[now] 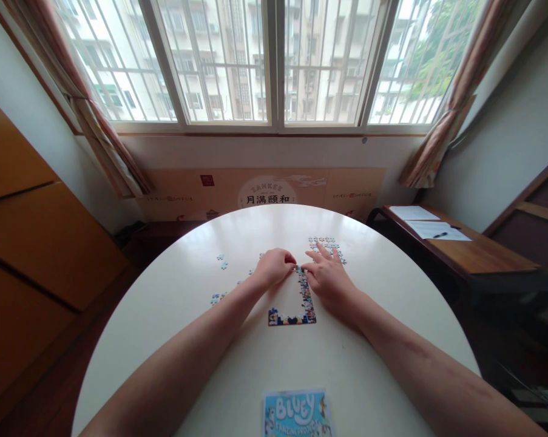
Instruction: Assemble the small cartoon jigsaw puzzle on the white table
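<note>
On the white round table lies a partly joined jigsaw puzzle point(306, 298), an L-shaped border along its bottom and right side. At the top of that right strip, my left hand point(275, 267) is closed in a pinch on a small puzzle piece point(296, 267), which is mostly hidden by the fingers. My right hand point(331, 279) rests flat with its fingers spread, the thumb and a finger beside the strip's upper end. Its fingertips reach over loose puzzle pieces point(321, 240) laid in rows behind it.
More loose pieces point(222, 262) lie on the left, with a small cluster point(218, 298) by my left forearm. A blue "Bluey" picture card point(296, 413) sits at the near edge of the table point(164, 267). A wooden side table point(487, 249) with papers stands right.
</note>
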The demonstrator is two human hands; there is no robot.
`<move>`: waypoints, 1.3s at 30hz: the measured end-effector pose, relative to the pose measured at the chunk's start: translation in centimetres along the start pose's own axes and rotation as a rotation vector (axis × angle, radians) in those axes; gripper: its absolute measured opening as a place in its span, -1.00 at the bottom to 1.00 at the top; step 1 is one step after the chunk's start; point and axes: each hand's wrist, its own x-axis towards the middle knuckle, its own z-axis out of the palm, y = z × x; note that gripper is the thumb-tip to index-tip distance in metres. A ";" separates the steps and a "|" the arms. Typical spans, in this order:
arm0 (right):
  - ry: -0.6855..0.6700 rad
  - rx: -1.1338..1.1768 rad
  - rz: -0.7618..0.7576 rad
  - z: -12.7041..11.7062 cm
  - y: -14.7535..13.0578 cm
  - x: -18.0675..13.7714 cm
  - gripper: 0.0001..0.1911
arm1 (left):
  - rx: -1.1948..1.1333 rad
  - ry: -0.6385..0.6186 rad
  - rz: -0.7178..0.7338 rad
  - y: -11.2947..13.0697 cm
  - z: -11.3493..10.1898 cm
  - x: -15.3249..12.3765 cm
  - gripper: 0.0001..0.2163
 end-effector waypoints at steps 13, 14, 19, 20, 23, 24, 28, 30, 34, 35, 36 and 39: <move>-0.003 -0.009 -0.011 0.2 0.1 0.1 -0.64 | 0.096 0.017 -0.085 1.3 -0.2 -0.5 -0.81; -0.002 -0.008 -0.009 0.2 0.1 0.1 -0.64 | 0.103 0.019 -0.087 1.4 -0.2 -0.5 -0.81; 0.008 -0.004 -0.010 0.2 0.0 0.0 -0.64 | 0.121 0.034 -0.084 1.2 -0.2 -0.4 -0.80; 0.008 -0.004 -0.012 0.1 0.0 0.0 -0.64 | 0.122 0.036 -0.083 1.1 -0.1 -0.4 -0.81; 0.003 -0.001 -0.012 0.1 0.0 0.0 -0.64 | 0.121 0.032 -0.082 0.9 -0.1 -0.3 -0.82; 0.003 0.001 -0.010 0.1 0.0 0.0 -0.64 | 0.120 0.031 -0.083 0.9 -0.1 -0.2 -0.82; -0.001 0.008 -0.004 0.0 -0.1 -0.1 -0.64 | 0.113 0.025 -0.096 0.9 -0.1 -0.1 -0.83; 0.000 0.011 -0.004 0.0 -0.2 -0.1 -0.64 | 0.113 0.019 -0.111 1.1 0.0 0.0 -0.84; 0.007 0.013 -0.005 0.1 -0.2 -0.1 -0.64 | 0.120 0.013 -0.121 1.3 0.1 0.2 -0.85; 0.008 0.011 -0.002 0.1 -0.1 -0.1 -0.65 | 0.121 0.012 -0.119 1.3 0.2 0.2 -0.86; 0.008 0.008 0.002 0.2 -0.1 -0.2 -0.65 | 0.121 0.012 -0.115 1.3 0.3 0.2 -0.86; 0.006 -0.004 0.010 0.2 0.0 -0.2 -0.65 | 0.115 0.019 -0.093 1.1 0.3 0.2 -0.85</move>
